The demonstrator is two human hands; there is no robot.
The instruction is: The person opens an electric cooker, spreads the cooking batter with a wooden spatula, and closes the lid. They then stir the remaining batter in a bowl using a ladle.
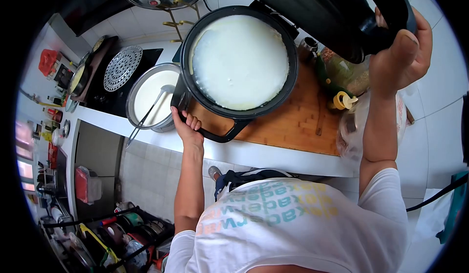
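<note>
A round black electric griddle [291, 77] stands in front of me, tilted slightly, with a thin white layer of batter [239, 60] spread over its plate. My left hand [189, 128] is closed around the griddle's lower handle [220, 137]. Raised at the upper right is the hinged black lid [312, 16]; my right hand [403, 58] grips its handle [398, 9]. Left of the griddle, a metal pot [132, 109] holds white liquid, and a ladle [155, 104] rests in it with its handle over the rim.
Beneath the griddle lies a wooden board [293, 119] on the white counter [293, 158]. Jars [344, 70] and a plastic bag [352, 131] sit to the right. Left are a black cooktop [139, 60] with a perforated steamer plate [123, 68], and a crowded rack [107, 239] below.
</note>
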